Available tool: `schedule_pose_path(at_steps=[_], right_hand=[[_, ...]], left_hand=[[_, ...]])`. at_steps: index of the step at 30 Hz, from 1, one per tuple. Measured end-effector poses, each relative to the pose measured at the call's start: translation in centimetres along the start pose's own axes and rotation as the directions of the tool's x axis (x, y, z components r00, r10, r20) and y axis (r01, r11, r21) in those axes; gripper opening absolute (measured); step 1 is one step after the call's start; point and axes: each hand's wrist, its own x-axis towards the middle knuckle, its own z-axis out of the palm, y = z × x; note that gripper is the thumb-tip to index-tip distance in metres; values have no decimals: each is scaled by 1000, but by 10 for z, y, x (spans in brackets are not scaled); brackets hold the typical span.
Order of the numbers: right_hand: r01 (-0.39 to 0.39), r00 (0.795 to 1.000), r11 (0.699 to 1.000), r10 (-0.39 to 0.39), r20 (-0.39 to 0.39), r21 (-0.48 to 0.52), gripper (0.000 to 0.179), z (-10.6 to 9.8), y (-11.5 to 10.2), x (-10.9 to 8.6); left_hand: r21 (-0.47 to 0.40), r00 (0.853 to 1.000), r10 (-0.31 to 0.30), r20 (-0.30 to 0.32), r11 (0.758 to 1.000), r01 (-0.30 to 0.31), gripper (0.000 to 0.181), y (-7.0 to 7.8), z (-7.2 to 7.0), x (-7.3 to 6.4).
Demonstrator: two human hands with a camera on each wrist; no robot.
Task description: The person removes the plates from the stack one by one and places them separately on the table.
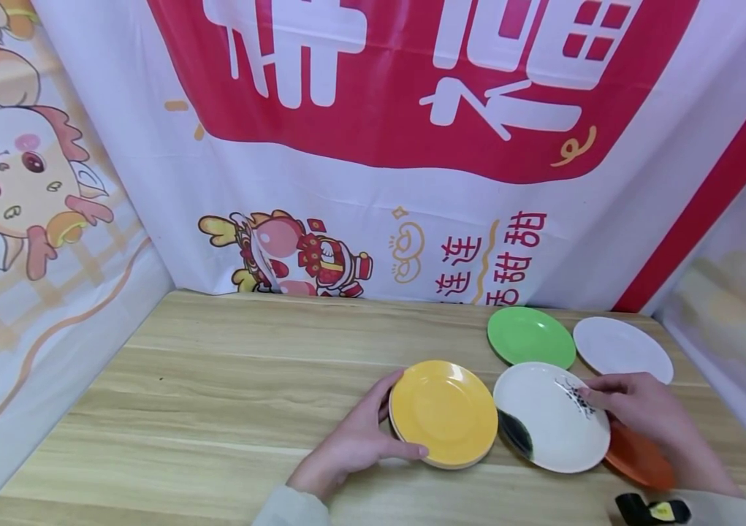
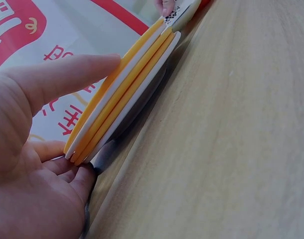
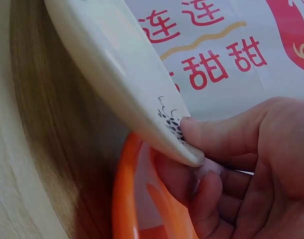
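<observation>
My left hand (image 1: pixel 362 437) grips a stack of small round plates (image 1: pixel 443 414), with a yellow one on top. Seen edge-on in the left wrist view, yellow and white rims (image 2: pixel 123 92) alternate, the thumb lying at the top rim and the fingers around the lower edge. To the right, my right hand (image 1: pixel 638 409) pinches the edge of a white plate (image 1: pixel 546 420) bearing a black dotted pattern and a dark green patch. That plate is tilted, its thumb-side edge over an orange dish (image 1: pixel 638 456), which is partly hidden by the plate and hand.
A green plate (image 1: pixel 530 337) and a plain white plate (image 1: pixel 622 349) lie at the back right of the wooden table (image 1: pixel 215 409). Printed cloth (image 1: pixel 373 226) hangs along the back edge, with more cloth at both sides.
</observation>
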Motion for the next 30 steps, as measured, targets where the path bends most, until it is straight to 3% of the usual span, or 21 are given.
schedule_pose_path(at_steps=[7,17,23,30], right_hand=[[-7,1000,997,7,0,-79,51,2,-8,-2],[-5,999,993,0,-43,-118,50,7,-18,-3],[-13,998,996,7,-62,-92,50,9,-19,-2],[-87,994,996,86,-62,-20,53,11,-20,0]], left_hand=[[-7,1000,-8,-1,1000,8,117,0,-1,-1],[21,1000,12,-11,1000,-12,115,2,-8,-2],[43,1000,16,-5,999,-16,115,2,-11,-1],[54,1000,13,0,998,-13,115,2,-13,-1]])
